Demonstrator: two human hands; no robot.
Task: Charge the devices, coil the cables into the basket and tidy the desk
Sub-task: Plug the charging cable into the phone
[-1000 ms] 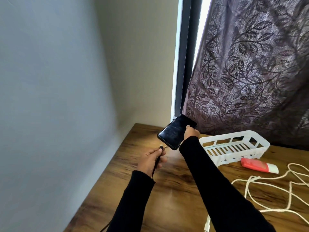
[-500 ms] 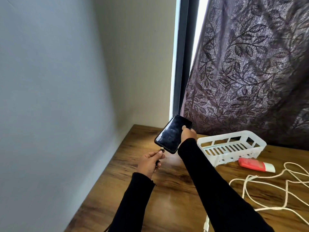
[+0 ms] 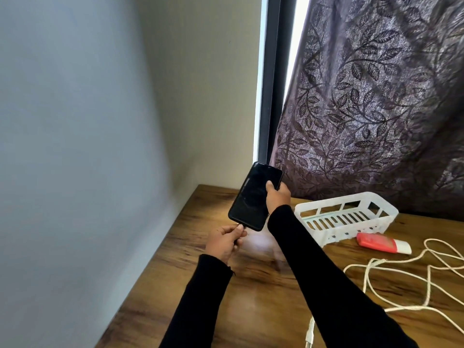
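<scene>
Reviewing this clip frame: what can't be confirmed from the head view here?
- Whether the plug is seated in the phone: the left hand covers the connector at its lower edge.
- The black cable's far end: hidden behind the left sleeve.
- White cable: runs off the right edge, partly behind the right arm.
- Basket floor: near wall blocks part.
- Red tube label: too small.

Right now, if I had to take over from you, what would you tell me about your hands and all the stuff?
Right hand holds the phone up over the desk, screen dark. Left hand pinches the black cable's plug at the phone's bottom edge; whether it is fully in, I cannot tell. The white basket has no cables in it. The white cable sprawls loose on the desk, with a red tube beside the basket. Left: finish charging, coil the cables, tidy.
</scene>
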